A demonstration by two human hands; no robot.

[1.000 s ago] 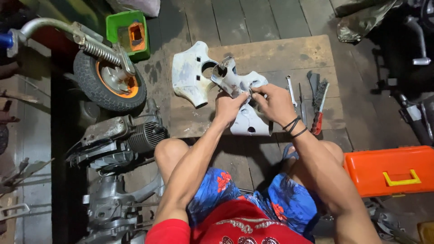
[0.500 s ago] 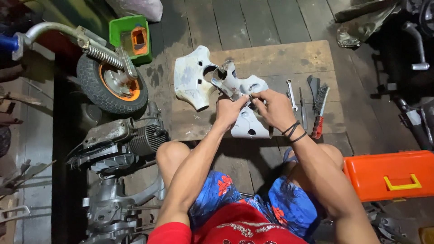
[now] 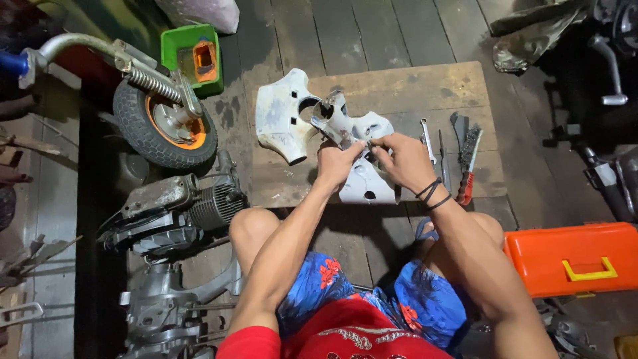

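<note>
A grey-white metal housing part (image 3: 342, 123) is gripped by both hands above a wooden board (image 3: 425, 90) laid on the plank floor. The left hand (image 3: 335, 163) is closed around the part's lower end; the right hand (image 3: 402, 159) is pinched against the same end from the other side, fingertips nearly touching those of the left. What is pinched between the right fingertips cannot be made out. The part is tilted, its round opening pointed up and away from the person, its far end reaching over a white scooter cover (image 3: 282, 116) that lies flat on the board. A second white cover piece (image 3: 365, 186) lies directly beneath the hands. A wrench (image 3: 427, 139), a wire brush (image 3: 468, 143) and a red-handled tool (image 3: 466, 189) are lined up just beside the right wrist, on the board. An orange toolbox (image 3: 575, 259) sits by the right knee; a wheel with an orange rim (image 3: 163, 126), an engine block (image 3: 179, 209) and a green tray (image 3: 193, 56) are set well apart to the left. Risk is judged as follows: the part is held only at one end, so a slipped grip could let it drop onto the cover beneath and chip it; any small piece worked loose at the fingertips could be lost between the floor planks; the right forearm could sweep the tools off the board's edge.
</note>
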